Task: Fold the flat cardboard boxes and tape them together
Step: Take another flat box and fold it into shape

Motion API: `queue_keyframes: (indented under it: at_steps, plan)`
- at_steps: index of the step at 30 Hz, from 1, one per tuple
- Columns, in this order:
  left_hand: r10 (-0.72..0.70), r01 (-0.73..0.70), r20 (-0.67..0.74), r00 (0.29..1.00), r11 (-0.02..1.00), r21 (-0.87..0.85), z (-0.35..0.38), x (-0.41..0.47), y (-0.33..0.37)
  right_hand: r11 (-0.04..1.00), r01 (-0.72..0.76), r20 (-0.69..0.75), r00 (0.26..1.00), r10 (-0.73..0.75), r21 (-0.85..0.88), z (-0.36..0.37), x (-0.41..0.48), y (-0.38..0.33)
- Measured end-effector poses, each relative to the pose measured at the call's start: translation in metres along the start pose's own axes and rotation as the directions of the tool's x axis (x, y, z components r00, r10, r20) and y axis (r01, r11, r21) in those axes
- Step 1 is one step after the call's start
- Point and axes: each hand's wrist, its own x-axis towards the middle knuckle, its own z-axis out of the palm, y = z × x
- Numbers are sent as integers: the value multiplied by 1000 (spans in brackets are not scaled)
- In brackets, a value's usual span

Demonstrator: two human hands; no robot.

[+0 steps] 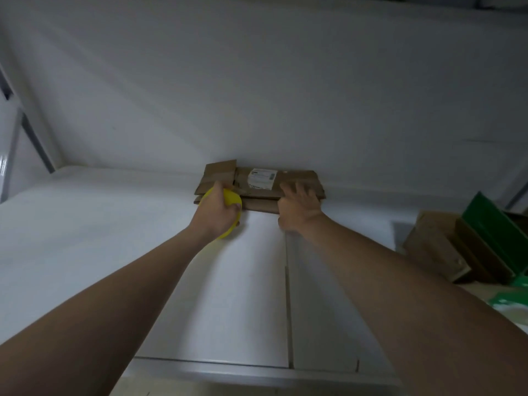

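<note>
The flattened brown cardboard box [297, 178] lies on the white cabinet top [114, 210], its far edge against the white wall, a white paper label [262, 179] on its upper face. My left hand [217, 208], at the box's near left corner, has its fingers and thumb curled round a round yellow object [233, 200] that touches the cardboard. My right hand [298, 205] rests on the box's near right part, fingers straight and spread, holding nothing. Well to the right of the box stand a brown cardboard piece [434, 244] and a green box [497, 224].
</note>
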Motion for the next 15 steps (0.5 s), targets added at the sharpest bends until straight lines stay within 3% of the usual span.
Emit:
queue_keyframes:
  at_steps: [3,8,12,15]
  plan:
    - [-45,44,-9,999,995,-95,3,-1,3,1000,0,21,1000,0,-17,3,2,1]
    - [-15,16,17,1000,998,-58,11,-3,2,999,-46,72,996,47,-10,5,2,-2]
    - [79,-81,21,997,986,143,18,-10,1,991,-97,-48,994,102,94,-11,-1,0]
    - [82,-89,56,995,985,148,19,-18,7,983,-116,-120,984,134,145,-52,-18,8]
